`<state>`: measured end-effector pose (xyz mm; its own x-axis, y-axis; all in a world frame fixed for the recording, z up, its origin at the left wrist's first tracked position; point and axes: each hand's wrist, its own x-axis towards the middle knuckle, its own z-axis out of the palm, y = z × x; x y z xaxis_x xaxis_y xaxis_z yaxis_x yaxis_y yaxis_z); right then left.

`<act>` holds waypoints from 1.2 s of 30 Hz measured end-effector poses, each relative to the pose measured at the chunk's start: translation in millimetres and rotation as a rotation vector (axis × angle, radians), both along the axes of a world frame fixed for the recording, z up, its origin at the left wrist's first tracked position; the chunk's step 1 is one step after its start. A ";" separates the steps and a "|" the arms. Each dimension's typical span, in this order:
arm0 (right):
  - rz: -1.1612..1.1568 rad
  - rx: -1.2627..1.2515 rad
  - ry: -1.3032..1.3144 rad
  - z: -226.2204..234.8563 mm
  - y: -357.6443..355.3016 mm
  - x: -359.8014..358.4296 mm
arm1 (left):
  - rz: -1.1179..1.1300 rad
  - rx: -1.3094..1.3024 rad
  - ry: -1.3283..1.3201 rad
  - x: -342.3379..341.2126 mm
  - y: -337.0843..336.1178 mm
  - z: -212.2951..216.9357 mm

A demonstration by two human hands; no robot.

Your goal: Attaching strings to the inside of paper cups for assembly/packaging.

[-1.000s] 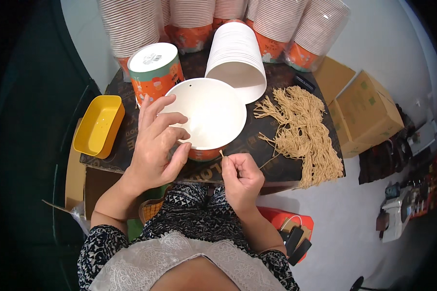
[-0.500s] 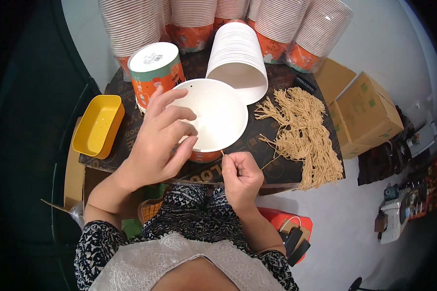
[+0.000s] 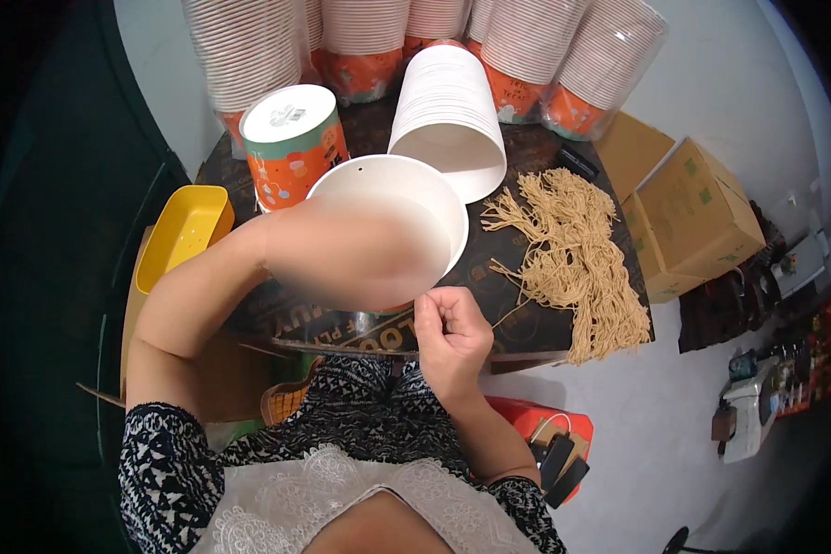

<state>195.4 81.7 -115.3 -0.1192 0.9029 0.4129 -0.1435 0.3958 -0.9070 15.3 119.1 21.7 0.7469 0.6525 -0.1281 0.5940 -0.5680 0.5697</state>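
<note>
A white-lined paper bucket (image 3: 425,189) with an orange outside stands mouth up before me, a small hole near its far rim. My left hand (image 3: 365,254) reaches across its mouth, smeared by motion, so its fingers cannot be made out. At the bucket's near right rim, my right hand (image 3: 454,328) is closed in a pinch on a thin tan cord. To the right lies a loose bundle of tan cords (image 3: 577,268). Behind my left hand, an orange and green bucket (image 3: 291,162) sits upside down.
A stack of nested white buckets (image 3: 443,106) lies on its side behind the upright one. Tall wrapped stacks (image 3: 245,55) line the back. A yellow tray (image 3: 180,231) is at the left edge, a small black object (image 3: 577,162) and a cardboard box (image 3: 702,222) at the right.
My left hand has swung from the bucket's left side to over its mouth, toward the right. The right hand keeps its pinch at the near rim.
</note>
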 end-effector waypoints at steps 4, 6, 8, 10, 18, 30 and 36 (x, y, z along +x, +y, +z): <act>-0.005 0.030 0.014 -0.7 0.3 0.0 | 0.017 -0.066 -0.019 2.1 1.2 -2.6; -0.009 0.033 0.011 -3.9 3.4 0.9 | 0.106 -0.111 -0.037 5.7 0.5 -0.7; -0.011 0.035 0.011 -2.9 5.2 1.1 | 0.128 -0.111 -0.052 6.9 -0.2 -3.0; 0.019 0.069 -0.005 1.8 6.4 0.6 | 0.153 -0.110 -0.066 6.5 -2.2 -4.8; 0.100 0.038 -0.160 -6.1 10.2 18.1 | 0.374 -0.114 -0.723 6.5 -13.2 -24.8; 0.337 -0.043 0.129 77.6 26.0 62.4 | 0.431 -0.509 -0.679 11.7 -7.9 -15.9; 0.469 0.209 -0.161 99.6 48.1 54.4 | 0.370 -0.349 -0.557 15.8 -1.3 -23.2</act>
<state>249.9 129.8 -15.7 -0.5663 0.6384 0.5213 -0.2138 0.4971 -0.8410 31.1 117.8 -1.5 0.5015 0.8642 -0.0411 0.2821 -0.1184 0.9520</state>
